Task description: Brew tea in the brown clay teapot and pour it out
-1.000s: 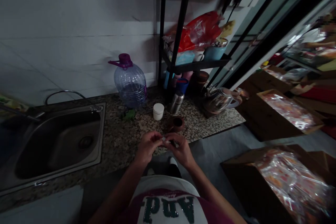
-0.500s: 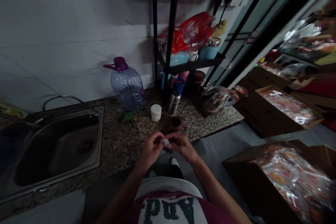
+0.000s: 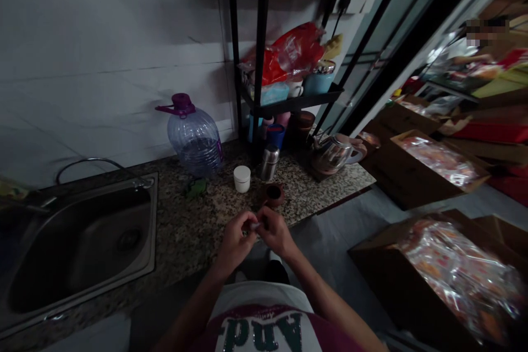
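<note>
Both hands meet in front of my body, over the counter's front edge. My left hand [image 3: 236, 241] is closed in a pinch on a small, crumpled, whitish piece [image 3: 256, 225] that looks like thin wrapping. The fingers of my right hand [image 3: 277, 232] pinch the same piece from the other side and hide most of it. Just beyond the fingertips stands a small brown teapot [image 3: 268, 202], its round top opening dark and uncovered. A white lidded jar [image 3: 242, 180] and a steel flask [image 3: 269, 164] stand upright behind it.
A sink [image 3: 153, 220] is set into the speckled counter [image 3: 185, 231] at left. Farther back are a large water bottle [image 3: 196, 146], a black rack [image 3: 295, 103] and a metal kettle [image 3: 335, 155]. Cardboard boxes [image 3: 379, 173] of wrapped goods fill the right; a person is beyond.
My right hand has turned inward over the whitish piece, so less of it shows. The view has shifted slightly; the objects on the counter stay in place.
</note>
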Motion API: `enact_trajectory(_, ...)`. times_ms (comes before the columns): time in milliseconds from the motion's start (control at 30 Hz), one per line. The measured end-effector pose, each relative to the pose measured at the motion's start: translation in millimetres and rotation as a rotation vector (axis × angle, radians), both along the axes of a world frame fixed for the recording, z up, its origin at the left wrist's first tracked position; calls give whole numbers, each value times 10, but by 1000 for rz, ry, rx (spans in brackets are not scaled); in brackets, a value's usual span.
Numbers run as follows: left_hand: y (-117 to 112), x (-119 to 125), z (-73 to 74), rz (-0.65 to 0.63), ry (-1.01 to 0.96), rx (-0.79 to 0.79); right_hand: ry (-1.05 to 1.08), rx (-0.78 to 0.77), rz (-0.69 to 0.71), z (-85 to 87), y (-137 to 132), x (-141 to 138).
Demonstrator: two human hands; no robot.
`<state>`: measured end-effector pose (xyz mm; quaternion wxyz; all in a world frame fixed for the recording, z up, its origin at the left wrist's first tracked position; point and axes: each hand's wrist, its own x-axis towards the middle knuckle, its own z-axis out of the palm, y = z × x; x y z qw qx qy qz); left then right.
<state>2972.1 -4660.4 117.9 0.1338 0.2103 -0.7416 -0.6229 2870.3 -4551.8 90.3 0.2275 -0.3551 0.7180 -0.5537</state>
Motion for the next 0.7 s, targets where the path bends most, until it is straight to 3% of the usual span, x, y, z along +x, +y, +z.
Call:
enact_trajectory(100, -29, 9, 26, -4, -12, 109, 125, 19, -44, -26, -41, 59)
enact_trajectory(200, -73, 25, 3, -8, -28, 169, 53, 6, -26, -11, -24, 47)
enact_trajectory(300, -126, 27, -49, -7, -10, 93, -236, -88, 100, 53, 49, -26)
enact_trajectory(400, -161, -5, -86, -11, 55, -95, -484, -155, 170, 130, 119, -95)
enact_trajectory(533, -134, -62, -141, -13, 132, -288, -452, -109, 136, 172, 139, -90)
enact_trajectory(633, -113, -65, -207, 27, 113, -248, -429, -77, 95, 137, 130, -28)
enact_trajectory(700, -124, -45, -237, -17, 105, -120, -494, -112, 43, 94, 134, 20)
